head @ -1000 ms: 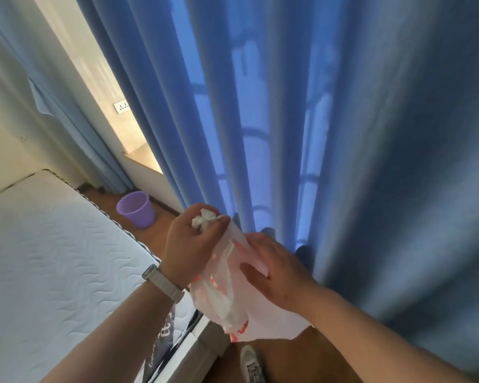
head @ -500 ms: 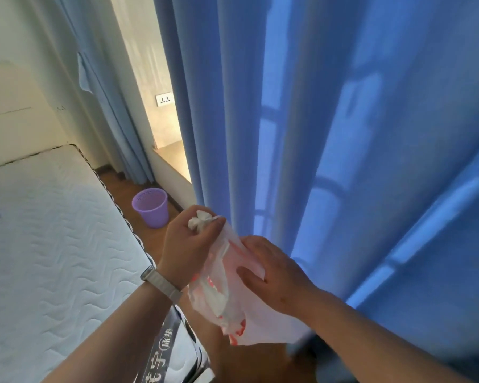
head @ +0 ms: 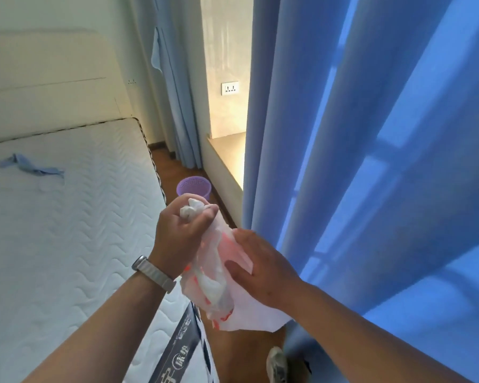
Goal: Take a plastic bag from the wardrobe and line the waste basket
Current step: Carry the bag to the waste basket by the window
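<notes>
Head view: the left hand [head: 181, 236] is fisted around the bunched top of a white plastic bag with red print [head: 219, 275], a knot of crumpled film showing above the curled fingers [head: 209, 214]. The right hand [head: 260, 268] lies against the lower side of the bag, fingers held together and flattened on the film, thumb beneath; whether it pinches a single layer cannot be told. The bag hangs between both hands, unopened and still gathered, above the wooden floor beside the corner of the mattress [head: 67, 230]. Compared with a second ago, the grip on the bag is unchanged, but the view has swung toward the head of the bed: the purple waste basket [head: 194, 187], earlier off to the left, now sits almost directly beyond the left fist, on the floor between the mattress edge and the window ledge [head: 227, 150], near the blue curtain [head: 343, 161]. The basket appears empty and unlined. Assessment: retrieval of the bag is complete; the person seems to be walking toward the basket while working the bag loose. Remaining work is to find the mouth, spread it, and fit it over the rim. A stray blue cloth [head: 29, 167] lies on the mattress, not involved.
</notes>
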Tool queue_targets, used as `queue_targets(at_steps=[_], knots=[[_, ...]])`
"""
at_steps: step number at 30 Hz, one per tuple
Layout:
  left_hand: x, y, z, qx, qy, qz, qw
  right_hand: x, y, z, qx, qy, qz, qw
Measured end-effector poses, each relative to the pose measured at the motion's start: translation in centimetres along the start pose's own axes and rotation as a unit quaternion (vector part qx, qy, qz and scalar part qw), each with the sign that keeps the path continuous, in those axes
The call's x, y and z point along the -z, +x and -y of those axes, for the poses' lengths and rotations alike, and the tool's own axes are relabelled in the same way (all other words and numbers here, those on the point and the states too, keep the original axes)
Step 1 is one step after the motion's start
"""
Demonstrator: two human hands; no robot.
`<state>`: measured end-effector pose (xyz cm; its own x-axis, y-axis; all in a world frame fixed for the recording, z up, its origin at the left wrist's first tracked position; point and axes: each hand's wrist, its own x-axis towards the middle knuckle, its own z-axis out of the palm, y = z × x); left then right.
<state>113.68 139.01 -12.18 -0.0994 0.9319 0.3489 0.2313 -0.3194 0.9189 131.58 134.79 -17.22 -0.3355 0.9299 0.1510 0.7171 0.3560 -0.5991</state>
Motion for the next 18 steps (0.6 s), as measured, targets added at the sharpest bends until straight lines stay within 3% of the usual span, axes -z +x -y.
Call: queue_targets(at_steps=[9,18], knots=[[-1.0,8.5,4.7,0.063,-0.006,-0.125,0.990,-0.9,13.0,-6.0,0.095,0.043,0.055,0.993],[-5.3,16.4,6.2,0.108,0.000,-0.176,0.978,0.9,23.2,-11.3,0.151,0.120,0.045,0.980]])
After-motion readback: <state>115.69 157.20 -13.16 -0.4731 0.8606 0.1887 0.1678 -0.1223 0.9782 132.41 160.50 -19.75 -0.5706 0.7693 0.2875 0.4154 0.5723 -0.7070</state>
